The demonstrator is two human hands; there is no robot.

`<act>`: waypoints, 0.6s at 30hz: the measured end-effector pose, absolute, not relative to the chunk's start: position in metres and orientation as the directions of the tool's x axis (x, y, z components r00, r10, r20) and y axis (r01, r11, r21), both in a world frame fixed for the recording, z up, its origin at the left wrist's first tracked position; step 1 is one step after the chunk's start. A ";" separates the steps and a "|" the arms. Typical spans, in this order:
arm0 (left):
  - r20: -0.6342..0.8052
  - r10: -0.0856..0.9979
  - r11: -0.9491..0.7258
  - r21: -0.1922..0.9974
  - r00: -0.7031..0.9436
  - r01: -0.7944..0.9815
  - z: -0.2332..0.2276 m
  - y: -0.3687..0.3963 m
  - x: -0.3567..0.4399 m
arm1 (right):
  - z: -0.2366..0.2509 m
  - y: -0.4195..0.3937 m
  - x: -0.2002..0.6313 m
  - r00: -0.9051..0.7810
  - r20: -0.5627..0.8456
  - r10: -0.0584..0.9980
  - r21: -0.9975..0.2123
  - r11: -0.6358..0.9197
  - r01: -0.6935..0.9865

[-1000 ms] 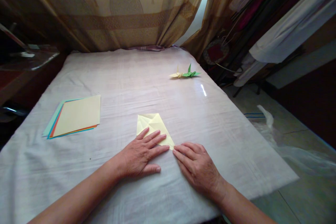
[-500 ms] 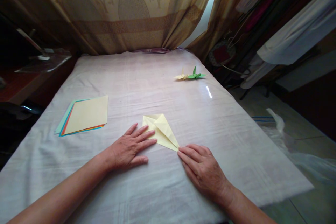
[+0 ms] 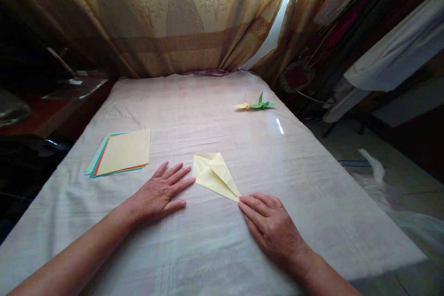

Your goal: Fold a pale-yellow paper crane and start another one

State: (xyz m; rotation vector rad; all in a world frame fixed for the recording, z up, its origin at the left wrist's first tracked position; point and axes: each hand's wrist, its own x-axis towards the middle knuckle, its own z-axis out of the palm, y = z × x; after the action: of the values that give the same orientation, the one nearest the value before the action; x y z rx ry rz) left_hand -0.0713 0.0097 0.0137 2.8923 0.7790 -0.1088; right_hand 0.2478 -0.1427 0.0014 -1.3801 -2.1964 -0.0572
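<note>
A pale yellow sheet of origami paper [image 3: 215, 173], folded into a kite-like shape, lies on the cloth-covered table [image 3: 194, 249]. One flap stands partly raised along its middle, and its narrow point faces my right hand. The fingertips of my right hand [image 3: 268, 219] are closed on that narrow tip; the thumb is hidden beneath. My left hand [image 3: 164, 192] rests palm down on the cloth at the paper's left, fingers spread, with one fingertip at or just touching the paper's left edge.
A stack of coloured paper [image 3: 126, 150], cream on top, lies at the left. Toward the far right sit a cream paper crane [image 3: 245, 106] and a green paper crane [image 3: 262, 105]. Behind the table hangs a patterned curtain [image 3: 183, 18]; white clothes [image 3: 391, 55] hang at the right.
My left hand has slid left off the paper, where its fingers lay before. My right hand keeps hold of the tip. The whole view has shifted slightly.
</note>
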 end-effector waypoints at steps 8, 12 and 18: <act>0.114 0.704 -0.710 0.125 0.701 0.693 0.001 -0.005 -0.053 | 0.001 -0.140 0.249 -0.347 0.482 0.805 -0.205 0.488 0.848; 0.202 0.736 -0.675 0.146 0.647 0.723 0.000 -0.013 -0.030 | 0.000 -0.138 0.249 -0.317 0.518 0.795 -0.208 0.476 0.855; 0.237 0.730 -0.682 0.180 0.641 0.709 -0.004 -0.014 -0.017 | -0.006 -0.132 0.245 -0.209 0.488 0.847 -0.241 0.361 0.901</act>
State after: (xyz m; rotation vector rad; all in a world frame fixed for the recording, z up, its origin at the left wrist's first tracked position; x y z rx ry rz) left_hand -0.0168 -0.0138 -0.0036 2.7816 1.2210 0.4493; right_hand 0.2446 -0.1319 -0.0056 -1.5101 -2.0816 -0.1283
